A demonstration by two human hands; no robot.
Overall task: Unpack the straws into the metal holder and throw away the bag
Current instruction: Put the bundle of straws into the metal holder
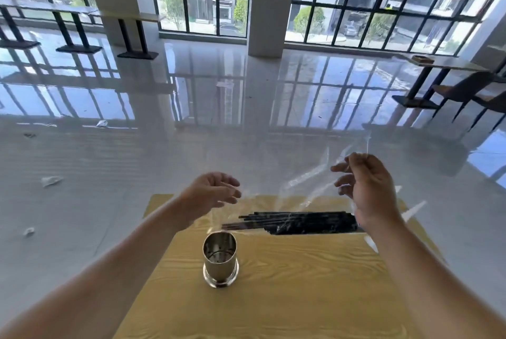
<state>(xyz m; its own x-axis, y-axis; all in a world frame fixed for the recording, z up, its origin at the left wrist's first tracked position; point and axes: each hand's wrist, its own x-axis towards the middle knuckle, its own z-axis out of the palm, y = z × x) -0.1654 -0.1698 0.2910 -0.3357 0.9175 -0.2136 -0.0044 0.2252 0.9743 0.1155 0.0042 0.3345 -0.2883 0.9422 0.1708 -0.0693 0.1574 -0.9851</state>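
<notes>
A bundle of black straws [295, 222] lies crosswise at the far side of the yellow wooden table [287, 289], inside the lower part of a clear plastic bag [306, 185]. My right hand [367, 188] pinches the bag's upper edge and lifts it above the straws. Left of the bag hovers my left hand [213, 192], fingers apart, holding nothing. The shiny metal holder [220, 259] stands upright and looks empty, nearer to me than the straws' left ends.
Glossy white floor surrounds the table, with scraps of crumpled plastic [50, 181] lying at the left. A dark table and chairs [465, 92] stand at the far right. Bar tables [79, 48] line the windows at the far left.
</notes>
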